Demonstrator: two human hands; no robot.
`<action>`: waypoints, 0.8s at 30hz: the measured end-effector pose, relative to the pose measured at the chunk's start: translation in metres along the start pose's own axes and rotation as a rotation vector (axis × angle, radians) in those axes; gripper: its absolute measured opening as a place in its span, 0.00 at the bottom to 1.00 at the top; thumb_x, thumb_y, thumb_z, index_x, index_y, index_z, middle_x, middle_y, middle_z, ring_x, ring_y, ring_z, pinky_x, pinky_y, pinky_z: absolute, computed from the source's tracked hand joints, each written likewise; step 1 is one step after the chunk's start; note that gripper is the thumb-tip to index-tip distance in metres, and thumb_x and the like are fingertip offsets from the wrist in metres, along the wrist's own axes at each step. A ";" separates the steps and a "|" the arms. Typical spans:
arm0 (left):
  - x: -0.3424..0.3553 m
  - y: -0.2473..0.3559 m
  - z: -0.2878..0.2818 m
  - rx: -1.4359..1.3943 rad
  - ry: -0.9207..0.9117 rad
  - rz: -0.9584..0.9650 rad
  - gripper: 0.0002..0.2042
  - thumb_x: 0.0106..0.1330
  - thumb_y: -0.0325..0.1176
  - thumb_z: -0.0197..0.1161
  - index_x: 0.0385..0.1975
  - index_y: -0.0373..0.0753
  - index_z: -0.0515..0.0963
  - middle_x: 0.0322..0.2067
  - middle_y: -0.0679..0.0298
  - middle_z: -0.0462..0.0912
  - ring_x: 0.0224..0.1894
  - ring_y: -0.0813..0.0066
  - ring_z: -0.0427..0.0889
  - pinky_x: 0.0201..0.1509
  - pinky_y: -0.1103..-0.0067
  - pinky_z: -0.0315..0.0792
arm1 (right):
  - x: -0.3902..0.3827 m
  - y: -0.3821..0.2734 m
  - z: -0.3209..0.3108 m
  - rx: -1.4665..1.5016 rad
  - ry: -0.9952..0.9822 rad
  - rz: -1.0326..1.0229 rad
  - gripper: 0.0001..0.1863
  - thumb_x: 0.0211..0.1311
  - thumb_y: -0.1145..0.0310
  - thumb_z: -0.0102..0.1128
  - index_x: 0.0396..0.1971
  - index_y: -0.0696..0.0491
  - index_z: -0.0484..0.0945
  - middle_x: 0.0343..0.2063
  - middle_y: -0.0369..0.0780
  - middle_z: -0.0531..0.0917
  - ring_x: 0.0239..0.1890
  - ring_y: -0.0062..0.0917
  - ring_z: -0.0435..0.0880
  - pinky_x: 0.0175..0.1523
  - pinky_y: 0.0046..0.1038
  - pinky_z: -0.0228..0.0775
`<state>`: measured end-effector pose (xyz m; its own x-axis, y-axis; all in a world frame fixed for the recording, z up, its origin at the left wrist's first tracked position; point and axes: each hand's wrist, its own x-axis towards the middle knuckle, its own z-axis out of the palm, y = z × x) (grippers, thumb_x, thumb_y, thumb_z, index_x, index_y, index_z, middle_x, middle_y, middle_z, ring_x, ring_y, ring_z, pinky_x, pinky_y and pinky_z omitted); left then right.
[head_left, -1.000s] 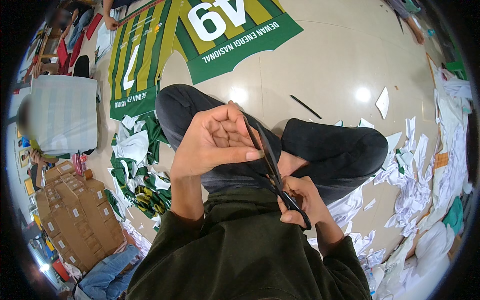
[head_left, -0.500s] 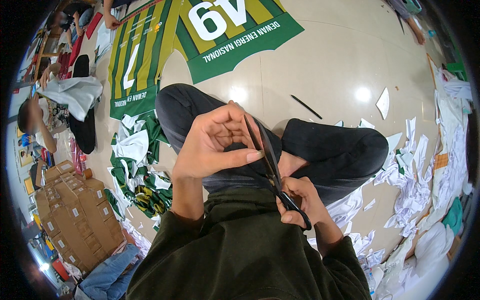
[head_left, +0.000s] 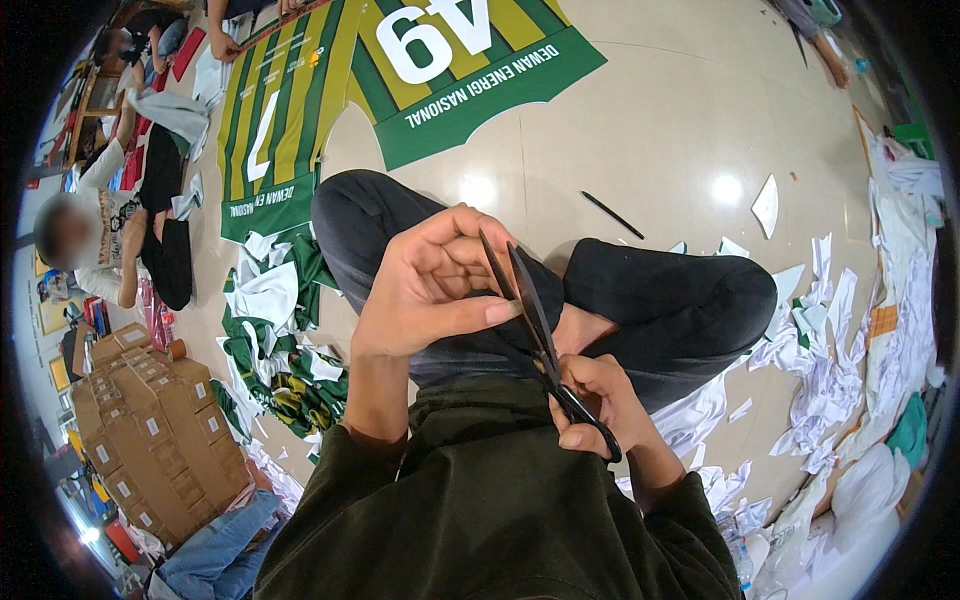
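In my right hand (head_left: 598,400) is a pair of black scissors (head_left: 545,350); its fingers are closed about the handle loops. The blades point up and away, parted in a narrow V. My left hand (head_left: 425,285) curls beside them, its thumb tip against a blade and its bent fingers close to the blade tips; part of that contact is hidden. No fabric lies between the blades. Both hands are above my crossed legs in dark trousers (head_left: 670,310). Beyond my knees, green striped jersey panels (head_left: 470,110) with white numerals lie flat on the floor.
Green and white fabric scraps (head_left: 270,310) are heaped by my left knee, white offcuts (head_left: 810,370) at the right. A black pen-like stick (head_left: 612,214) lies ahead. Cardboard boxes (head_left: 150,430) stand at left; a seated person (head_left: 110,230) is behind them. Another person's hand (head_left: 224,46) touches a panel.
The scissor blades have parted wider at their tips. My hands have barely shifted. At the left, the seated person leans differently, and the pale cloth there has moved up and away.
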<state>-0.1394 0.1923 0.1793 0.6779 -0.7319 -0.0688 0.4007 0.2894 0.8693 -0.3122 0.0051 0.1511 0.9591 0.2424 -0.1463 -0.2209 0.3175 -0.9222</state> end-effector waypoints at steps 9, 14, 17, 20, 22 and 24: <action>-0.001 0.000 -0.004 -0.017 -0.048 -0.016 0.21 0.58 0.16 0.69 0.51 0.29 0.70 0.40 0.56 0.84 0.44 0.75 0.83 0.50 0.77 0.77 | 0.003 -0.003 0.000 -0.043 -0.003 -0.019 0.24 0.52 0.54 0.76 0.23 0.55 0.70 0.17 0.34 0.72 0.19 0.18 0.70 0.24 0.22 0.58; 0.000 -0.001 -0.003 -0.023 -0.043 -0.005 0.21 0.58 0.16 0.69 0.50 0.29 0.71 0.40 0.57 0.84 0.43 0.76 0.83 0.50 0.78 0.77 | 0.002 -0.002 0.000 -0.063 -0.003 -0.030 0.24 0.52 0.56 0.76 0.23 0.56 0.70 0.17 0.34 0.71 0.19 0.18 0.70 0.24 0.23 0.58; -0.001 -0.001 -0.004 -0.028 -0.043 -0.004 0.21 0.57 0.15 0.69 0.49 0.29 0.71 0.39 0.57 0.84 0.43 0.76 0.83 0.50 0.78 0.77 | 0.003 -0.005 0.001 -0.067 0.003 -0.011 0.23 0.52 0.57 0.77 0.23 0.56 0.70 0.17 0.34 0.71 0.19 0.17 0.70 0.25 0.23 0.58; -0.002 -0.001 -0.005 -0.027 -0.040 -0.013 0.21 0.57 0.15 0.69 0.49 0.29 0.71 0.39 0.57 0.84 0.43 0.77 0.83 0.50 0.79 0.77 | 0.003 -0.006 0.001 -0.092 0.006 -0.018 0.23 0.52 0.58 0.77 0.22 0.56 0.70 0.17 0.34 0.71 0.19 0.17 0.70 0.24 0.22 0.58; -0.002 0.000 -0.006 -0.019 -0.052 -0.006 0.21 0.57 0.14 0.69 0.49 0.29 0.70 0.39 0.57 0.84 0.43 0.77 0.83 0.50 0.79 0.77 | 0.003 -0.004 0.000 -0.090 0.004 -0.035 0.23 0.52 0.58 0.77 0.22 0.55 0.70 0.17 0.34 0.71 0.19 0.16 0.70 0.24 0.22 0.58; -0.002 0.000 -0.008 -0.032 -0.069 -0.026 0.21 0.57 0.14 0.69 0.50 0.29 0.70 0.39 0.56 0.84 0.43 0.76 0.84 0.50 0.80 0.77 | 0.003 -0.001 -0.001 -0.064 -0.001 -0.055 0.24 0.51 0.56 0.78 0.23 0.55 0.70 0.17 0.33 0.72 0.19 0.16 0.70 0.24 0.22 0.58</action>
<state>-0.1357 0.1983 0.1755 0.6231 -0.7801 -0.0561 0.4381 0.2887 0.8513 -0.3091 0.0048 0.1518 0.9692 0.2275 -0.0940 -0.1558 0.2712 -0.9498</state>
